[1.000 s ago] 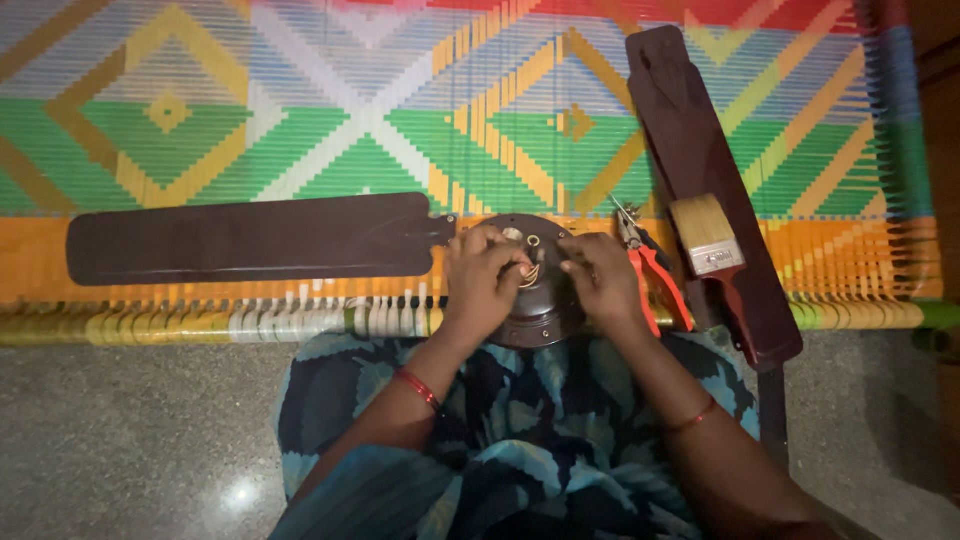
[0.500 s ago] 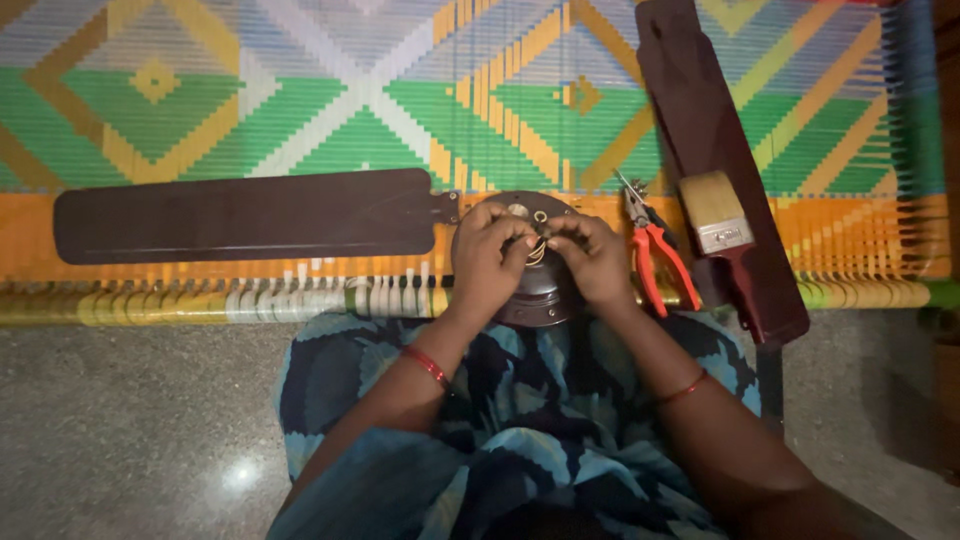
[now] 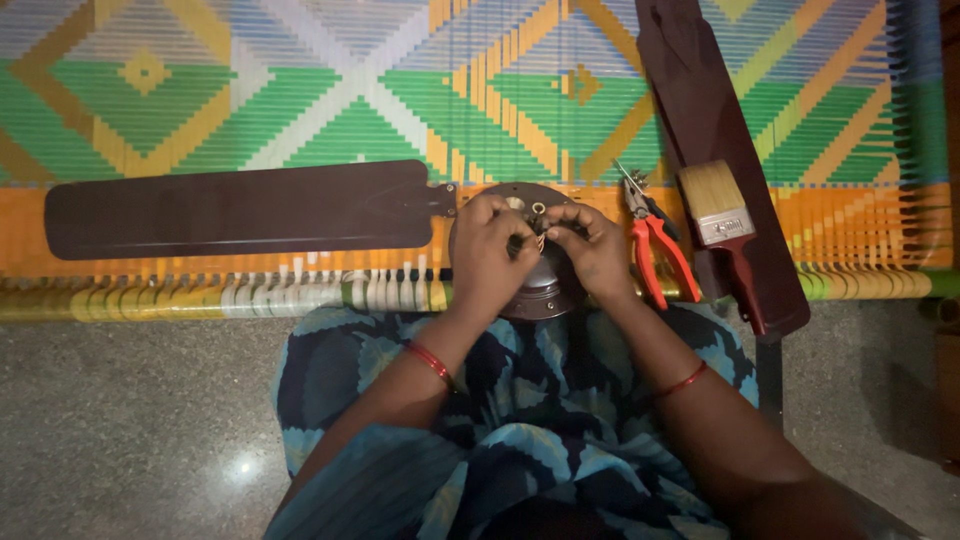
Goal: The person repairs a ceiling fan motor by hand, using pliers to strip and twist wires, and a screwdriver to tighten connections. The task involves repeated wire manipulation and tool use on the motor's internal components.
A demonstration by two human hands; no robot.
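While both hands work over the ceiling fan motor hub (image 3: 535, 285), which sits at the near edge of the woven cot (image 3: 300, 90) just in front of the person's lap, the fingers are pinched narrow at the hub's top centre. The left hand (image 3: 492, 252) curls over the hub's left half, fingertips closed on something small near the shaft. The right hand (image 3: 592, 250) meets it from the other side, also pinched. The part between them is too small to identify, possibly a screw or wire end. One dark brown fan blade (image 3: 240, 208) is joined to the hub and extends left. A second blade (image 3: 715, 150) lies apart on the right, with a paintbrush (image 3: 722, 222) resting on it. Red-handled pliers (image 3: 655, 245) lie just beside the right hand.

Judgement: fine work like this goes best with the hub held steady under the palms, so the long blade does not swing, and with the small part kept above the hub, not the open weave.
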